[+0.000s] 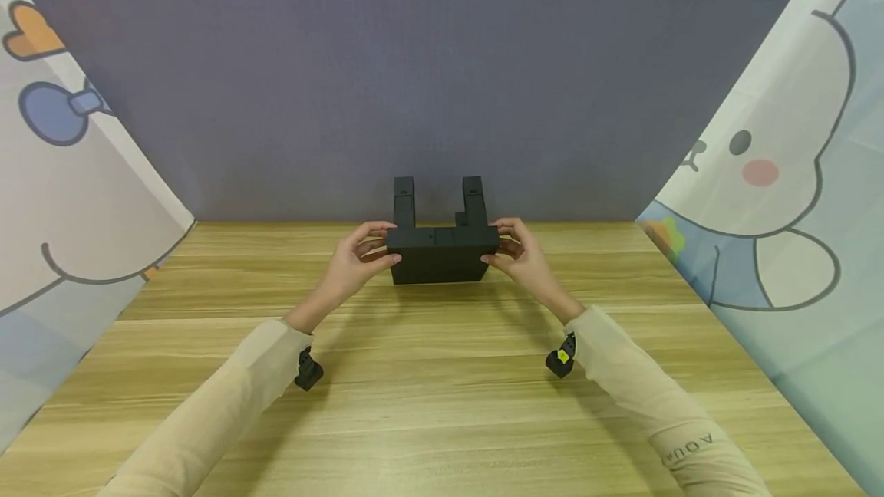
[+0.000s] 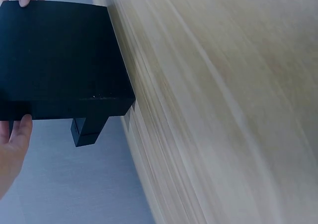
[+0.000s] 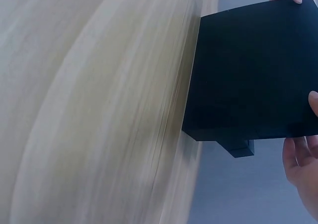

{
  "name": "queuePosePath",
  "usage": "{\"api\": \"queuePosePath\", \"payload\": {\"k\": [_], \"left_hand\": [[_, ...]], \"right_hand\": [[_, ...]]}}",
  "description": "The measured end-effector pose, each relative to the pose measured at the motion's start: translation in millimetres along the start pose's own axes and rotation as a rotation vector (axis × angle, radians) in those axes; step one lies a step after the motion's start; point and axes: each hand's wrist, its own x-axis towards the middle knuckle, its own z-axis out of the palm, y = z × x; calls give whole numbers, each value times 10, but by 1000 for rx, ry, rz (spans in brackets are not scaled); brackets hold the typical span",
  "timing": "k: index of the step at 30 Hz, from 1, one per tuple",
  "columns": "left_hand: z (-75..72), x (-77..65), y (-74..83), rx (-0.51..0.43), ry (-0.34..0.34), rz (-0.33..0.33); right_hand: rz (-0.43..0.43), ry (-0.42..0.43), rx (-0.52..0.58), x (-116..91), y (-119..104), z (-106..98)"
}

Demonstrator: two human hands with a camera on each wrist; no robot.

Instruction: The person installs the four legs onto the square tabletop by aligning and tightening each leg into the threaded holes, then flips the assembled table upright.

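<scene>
A black boxy stand with a flat square face and two blocky arms stands on edge on the wooden table, near its back. Its arms point away toward the grey panel. My left hand grips the stand's left side, thumb on the front face and fingers round the side. On the opposite side my right hand holds it the same way. In the left wrist view the dark flat face fills the upper left, with a short leg below. The right wrist view shows that face and fingers at its edges.
A grey upright panel rises behind the table. Cloths with cartoon prints hang on both sides, the left cloth and the right cloth. Each wrist carries a small black camera.
</scene>
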Motion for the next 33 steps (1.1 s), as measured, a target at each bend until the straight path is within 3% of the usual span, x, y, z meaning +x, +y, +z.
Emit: {"api": "queuePosePath", "payload": {"k": [10, 20, 33], "left_hand": [[18, -17, 47, 44, 31, 51], [41, -62, 304, 75, 29, 27], [-27, -42, 79, 85, -9, -17]], "right_hand": [[-20, 12, 9, -2, 4, 23], [-6, -10, 8, -28, -48, -1], [97, -55, -8, -75, -167, -64]]}}
